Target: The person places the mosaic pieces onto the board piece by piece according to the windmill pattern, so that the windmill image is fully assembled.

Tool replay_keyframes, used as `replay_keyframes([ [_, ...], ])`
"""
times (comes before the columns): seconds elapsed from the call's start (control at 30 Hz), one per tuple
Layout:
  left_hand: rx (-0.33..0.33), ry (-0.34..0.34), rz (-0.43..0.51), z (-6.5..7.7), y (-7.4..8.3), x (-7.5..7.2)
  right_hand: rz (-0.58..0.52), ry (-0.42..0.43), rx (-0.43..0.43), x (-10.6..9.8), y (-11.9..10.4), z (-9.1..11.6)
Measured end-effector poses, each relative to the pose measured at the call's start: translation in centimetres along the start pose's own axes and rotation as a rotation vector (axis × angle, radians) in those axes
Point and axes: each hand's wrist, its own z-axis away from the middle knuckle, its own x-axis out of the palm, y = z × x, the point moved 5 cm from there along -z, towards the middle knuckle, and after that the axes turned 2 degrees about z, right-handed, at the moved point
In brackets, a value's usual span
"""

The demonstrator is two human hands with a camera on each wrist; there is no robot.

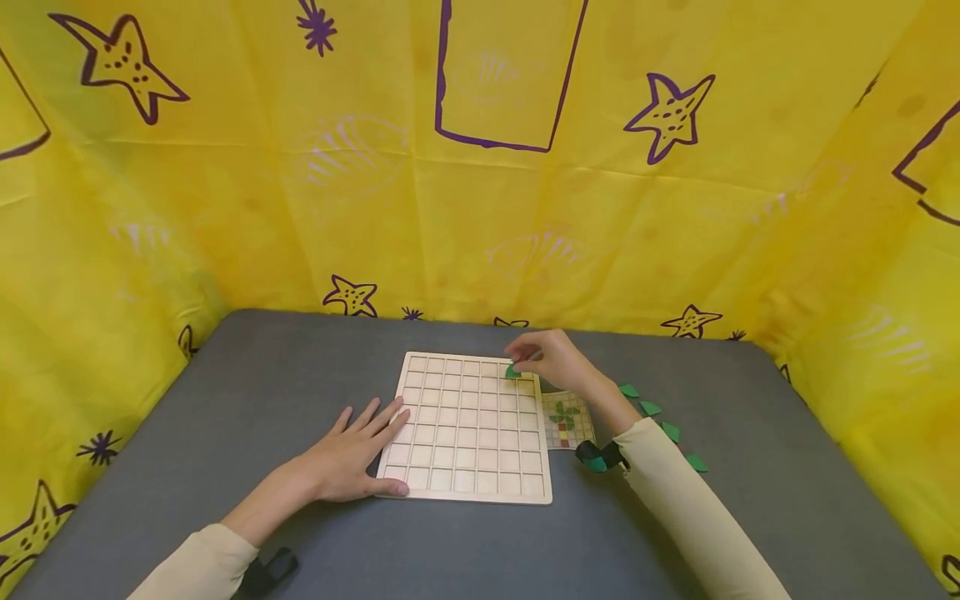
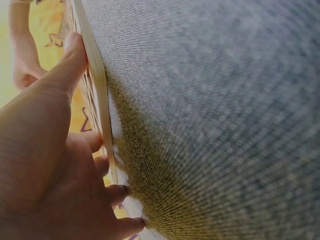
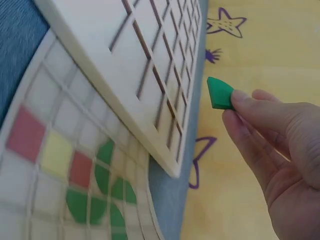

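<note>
A square wooden grid board (image 1: 465, 458) lies on the dark grey table, its cells bare. My left hand (image 1: 341, 462) rests at its left side with spread fingers over the edge and the thumb near the front corner; the left wrist view shows that thumb (image 2: 74, 55) on the rim. Between thumb and fingertips, my right hand (image 1: 558, 362) pinches a green quarter-circle piece (image 3: 220, 94) above the far right corner cells. A printed pattern card (image 1: 577, 427), with green leaf shapes and red and yellow squares, lies against the board's right side.
Several green pieces (image 1: 650, 408) lie in a row right of the card, partly behind my right forearm. Black devices (image 1: 617, 455) are worn at both wrists. Yellow fabric (image 1: 420, 225) with starfish drawings hangs around the table's back and sides.
</note>
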Motion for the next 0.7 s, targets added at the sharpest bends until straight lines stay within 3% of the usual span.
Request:
replay_keyframes([
  [0.7, -0.009, -0.009, 0.014, 0.2, -0.2, 0.2, -0.039, -0.066, -0.003, 4.8, -1.4, -3.1],
])
